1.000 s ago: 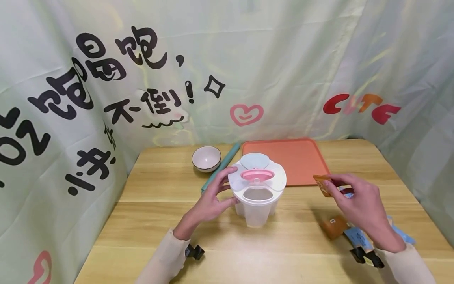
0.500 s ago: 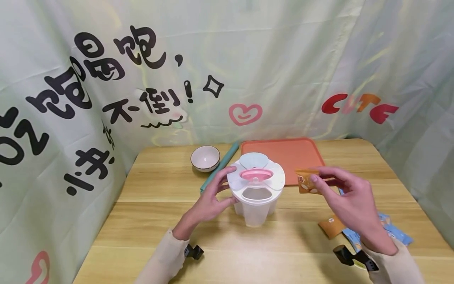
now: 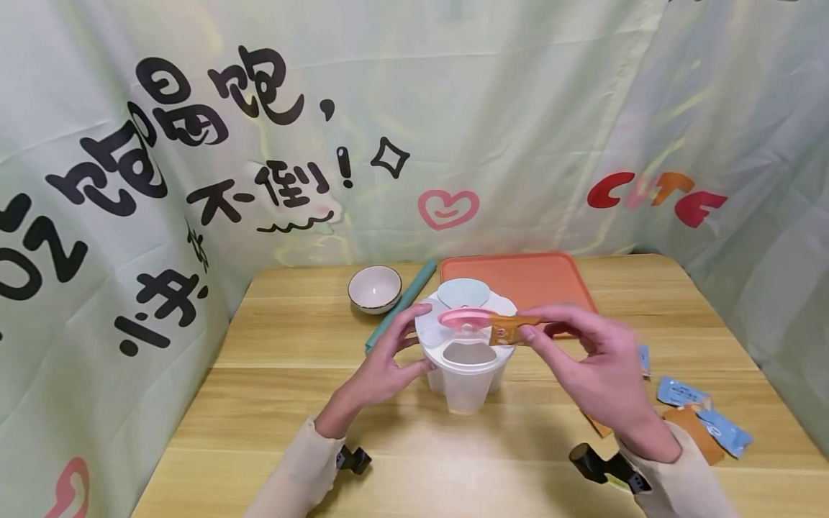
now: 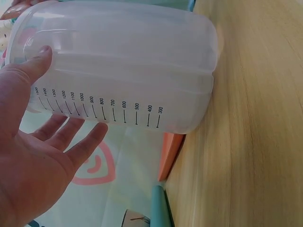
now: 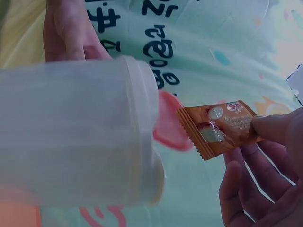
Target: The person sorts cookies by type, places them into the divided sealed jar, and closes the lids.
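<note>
The person's right hand (image 3: pixel 596 360) pinches an orange packet (image 3: pixel 505 331) between thumb and fingers, just above the lid (image 3: pixel 430 333) of a tub (image 3: pixel 468 392). The left hand (image 3: pixel 388 363), fingers spread, holds the tub's side on a table (image 3: pixel 272 417).

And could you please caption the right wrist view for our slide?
Right hand pinching a rectangular orange packet near a translucent plastic container.

Head view faces forward and down; close, sideways wrist views share the container (image 4: pixel 118 71).
</note>
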Tool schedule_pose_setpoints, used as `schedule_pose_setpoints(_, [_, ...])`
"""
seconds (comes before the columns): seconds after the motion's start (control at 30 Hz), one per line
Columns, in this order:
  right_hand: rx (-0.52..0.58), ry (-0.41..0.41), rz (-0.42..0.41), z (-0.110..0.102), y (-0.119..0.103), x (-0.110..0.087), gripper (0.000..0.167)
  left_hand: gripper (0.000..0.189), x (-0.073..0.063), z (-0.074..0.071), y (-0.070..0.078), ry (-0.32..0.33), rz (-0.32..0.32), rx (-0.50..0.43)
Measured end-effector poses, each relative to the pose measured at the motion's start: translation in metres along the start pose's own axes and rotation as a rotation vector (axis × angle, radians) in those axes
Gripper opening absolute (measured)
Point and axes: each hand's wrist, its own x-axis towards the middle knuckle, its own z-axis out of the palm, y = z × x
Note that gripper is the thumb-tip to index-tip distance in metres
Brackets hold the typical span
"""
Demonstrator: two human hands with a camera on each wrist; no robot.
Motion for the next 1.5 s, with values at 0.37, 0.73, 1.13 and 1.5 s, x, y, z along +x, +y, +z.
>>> schedule_pose_setpoints(0.37, [0.034,-0.044,0.004,0.029,0.004,-0.006,0.039,0.082,0.002,0.001,-0.001,-0.008,-0.001,0.000])
schedule_pose_setpoints(0.73, [0.037,-0.073,-0.031,0.035,0.009,-0.009,0.038,0.082,0.003,0.002,-0.001,-0.005,0.003,0.008])
schedule_pose_setpoints(1.13, [0.064,0.028,-0.097,0.024,0.017,-0.011,0.039,0.083,0.002,0.001,-0.001,0.007,0.019,0.009])
schedule_pose_setpoints(1.5, [-0.054,0.055,-0.089,0.000,0.067,-0.016,0.032,0.082,0.000,0.001,-0.004,0.016,0.022,0.017])
